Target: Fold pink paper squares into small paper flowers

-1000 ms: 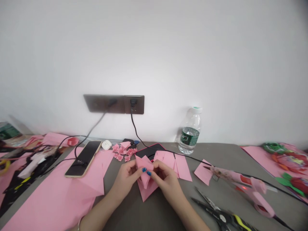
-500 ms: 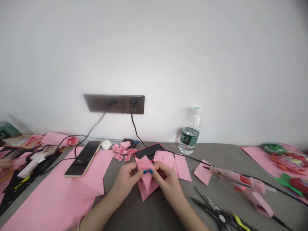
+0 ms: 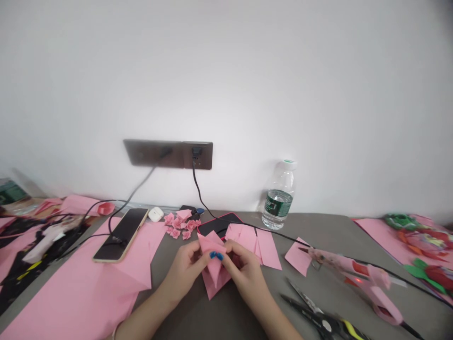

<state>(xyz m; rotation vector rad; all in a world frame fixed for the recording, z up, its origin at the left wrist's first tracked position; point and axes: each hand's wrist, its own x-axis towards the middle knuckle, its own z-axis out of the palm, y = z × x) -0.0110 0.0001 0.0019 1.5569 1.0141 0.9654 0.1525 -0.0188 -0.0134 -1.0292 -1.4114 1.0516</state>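
A piece of folded pink paper (image 3: 213, 275) is pinched between both hands, just above the grey table (image 3: 212, 321). My left hand (image 3: 186, 267) grips its left side, with the thumb on the front face. On the other side my right hand (image 3: 244, 267) holds it the same way, and the two blue-nailed thumbs meet at the middle. The paper has a pointed flap at the front and a corner spreading out below. Fingers behind the paper are partly hidden. Cut pink paper pieces (image 3: 269, 249) lie just beyond my right hand.
Small pink paper roses (image 3: 187, 226) and a phone (image 3: 122, 234) on large pink sheets (image 3: 78, 293) are at left. A water bottle (image 3: 278, 200) stands by the wall. To the right lie a pink glue gun (image 3: 368, 278) and scissors (image 3: 318, 316). Black cables (image 3: 247, 222) cross the table.
The thumbs have come closer together on the folded paper, the right one shifting slightly left. At the far left, the other person's hand has gone out of view.
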